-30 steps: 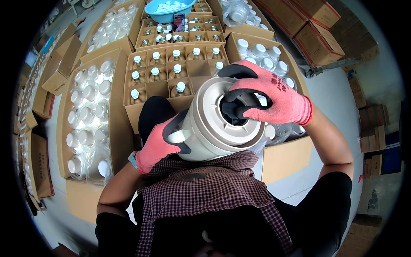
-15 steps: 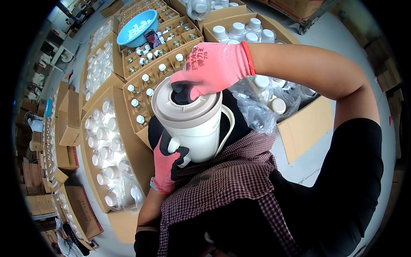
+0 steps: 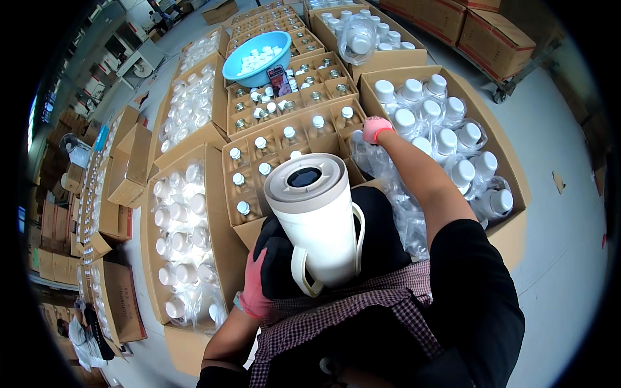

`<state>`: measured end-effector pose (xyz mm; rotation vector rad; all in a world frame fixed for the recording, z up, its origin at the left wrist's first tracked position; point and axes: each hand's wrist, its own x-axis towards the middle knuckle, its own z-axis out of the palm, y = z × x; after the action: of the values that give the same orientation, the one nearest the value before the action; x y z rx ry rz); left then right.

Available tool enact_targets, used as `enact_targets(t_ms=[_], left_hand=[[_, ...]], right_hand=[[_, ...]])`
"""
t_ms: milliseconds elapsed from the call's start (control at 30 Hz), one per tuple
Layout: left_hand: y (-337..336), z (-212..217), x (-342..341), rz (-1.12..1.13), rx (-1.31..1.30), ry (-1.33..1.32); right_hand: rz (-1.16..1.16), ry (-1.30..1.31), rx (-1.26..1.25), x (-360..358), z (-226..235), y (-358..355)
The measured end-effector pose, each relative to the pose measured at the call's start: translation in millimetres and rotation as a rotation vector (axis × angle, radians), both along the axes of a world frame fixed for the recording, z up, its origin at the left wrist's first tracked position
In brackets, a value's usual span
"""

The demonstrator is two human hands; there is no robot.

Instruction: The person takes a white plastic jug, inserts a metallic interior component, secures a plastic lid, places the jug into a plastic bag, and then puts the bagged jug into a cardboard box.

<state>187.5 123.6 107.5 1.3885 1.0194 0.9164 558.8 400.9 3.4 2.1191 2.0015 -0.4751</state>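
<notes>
A cream insulated jug stands on my lap, tilted slightly. Its greyish-beige lid has a dark round opening in the top, and loop handles stick out from its lower side and its right side. My left hand, in a pink glove with black palm, is beside the jug's lower left; its dark fingers blend into the black clothing, so their grip is unclear. My right hand, in a matching glove, is closed on crumpled clear plastic bags at the edge of the right carton, away from the jug.
A divided carton of white-capped glass bottles is ahead. Cartons of bagged white-lidded jugs flank me on the left and right. A blue basin of white caps and a phone rest on bottle cartons.
My right hand has left the jug's lid and reached forward right to the plastic bags. The jug has turned, its handles now facing me and right. My left hand has come off its handle.
</notes>
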Motion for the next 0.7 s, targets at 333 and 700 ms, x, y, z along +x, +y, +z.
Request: enact_targets(t_ms=[333,700], left_hand=[[182,51,-5,0.293,0.024,-0.346],[224,-77,-26,0.151,0.536,0.344]], right_hand=[[0.558,1.451,0.368,-86,136,-47],[-0.155,2.504,-0.187,-88,74,-71]])
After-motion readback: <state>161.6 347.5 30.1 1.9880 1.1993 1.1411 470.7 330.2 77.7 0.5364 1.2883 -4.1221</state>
